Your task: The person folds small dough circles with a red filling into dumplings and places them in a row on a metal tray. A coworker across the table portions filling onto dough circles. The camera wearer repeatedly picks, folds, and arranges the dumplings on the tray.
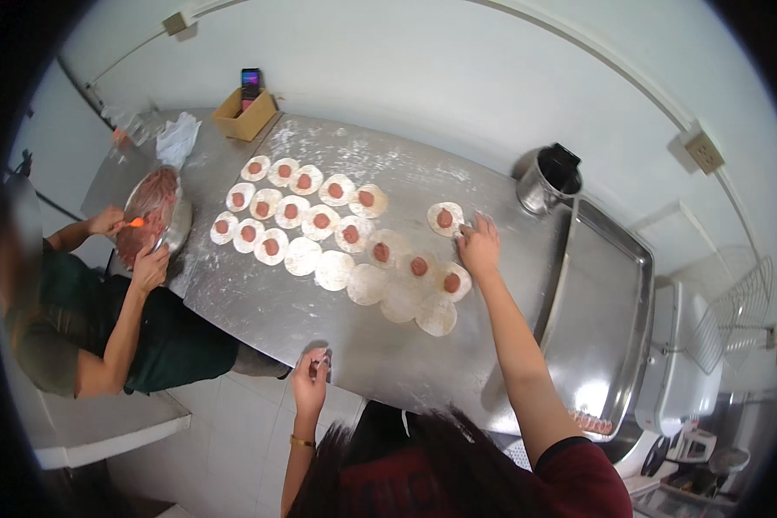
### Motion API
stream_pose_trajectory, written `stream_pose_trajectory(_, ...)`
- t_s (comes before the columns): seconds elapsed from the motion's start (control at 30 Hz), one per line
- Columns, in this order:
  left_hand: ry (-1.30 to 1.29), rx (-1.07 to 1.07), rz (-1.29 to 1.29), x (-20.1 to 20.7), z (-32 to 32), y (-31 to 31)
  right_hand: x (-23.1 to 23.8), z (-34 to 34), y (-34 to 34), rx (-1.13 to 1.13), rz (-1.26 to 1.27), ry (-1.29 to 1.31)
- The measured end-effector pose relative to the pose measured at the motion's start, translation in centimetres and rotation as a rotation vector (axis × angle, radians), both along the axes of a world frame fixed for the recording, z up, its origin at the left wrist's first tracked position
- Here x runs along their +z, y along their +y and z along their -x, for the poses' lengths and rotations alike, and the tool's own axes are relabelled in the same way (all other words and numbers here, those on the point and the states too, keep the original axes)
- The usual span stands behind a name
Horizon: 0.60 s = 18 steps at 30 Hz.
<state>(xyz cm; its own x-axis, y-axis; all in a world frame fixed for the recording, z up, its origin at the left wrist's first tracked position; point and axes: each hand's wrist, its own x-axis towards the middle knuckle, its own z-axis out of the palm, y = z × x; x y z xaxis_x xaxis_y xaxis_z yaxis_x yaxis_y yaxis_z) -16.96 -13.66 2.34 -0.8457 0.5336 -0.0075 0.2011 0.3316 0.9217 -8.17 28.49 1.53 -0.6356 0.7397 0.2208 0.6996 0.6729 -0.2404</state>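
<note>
Rows of thin dough rounds (302,256) lie on the steel table, several topped with a ball of pinkish minced meat (351,234). A few near the front, such as the dough round (436,316), are bare. Apart from the rows, to the right, sits one filled dough round (439,226). My right hand (482,245) reaches over the table with its thumb and fingertips closed at that round's right edge. At the table's front edge is my left hand (310,377), loosely curled with thumb and fingers apart. I see nothing in it.
At left, a co-worker's hands (150,266) hold an orange-tipped tool and a steel bowl (181,226) of minced meat. A cardboard box (244,123) with a phone (250,82) stands behind. To the right are a steel pot (537,192) and a large metal tray (609,293).
</note>
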Motion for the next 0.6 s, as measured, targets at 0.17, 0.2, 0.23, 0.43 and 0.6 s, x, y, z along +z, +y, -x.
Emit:
stream_pose_trajectory(0.17,0.178,-0.348,0.086,2.1,-1.2,7.2,0.9,-10.4,-4.5,-0.135,0.026,-0.103)
stream_pose_trajectory(0.2,0.141,-0.437,0.051,2.5,-2.2,8.8,0.8,-11.9,-6.3,-0.143,0.030,-0.120)
stream_pose_trajectory(0.23,0.087,-0.517,0.005,2.6,-3.0,10.8,0.7,-13.0,-7.5,-0.155,0.029,-0.146)
stream_pose_trajectory(0.43,0.167,-0.613,0.199,1.7,-11.3,15.9,0.9,-19.3,-18.1,-0.076,0.095,-0.004)
stream_pose_trajectory(0.6,0.386,-0.467,0.281,0.0,-15.1,15.9,1.3,-22.8,-21.9,0.031,0.145,0.061)
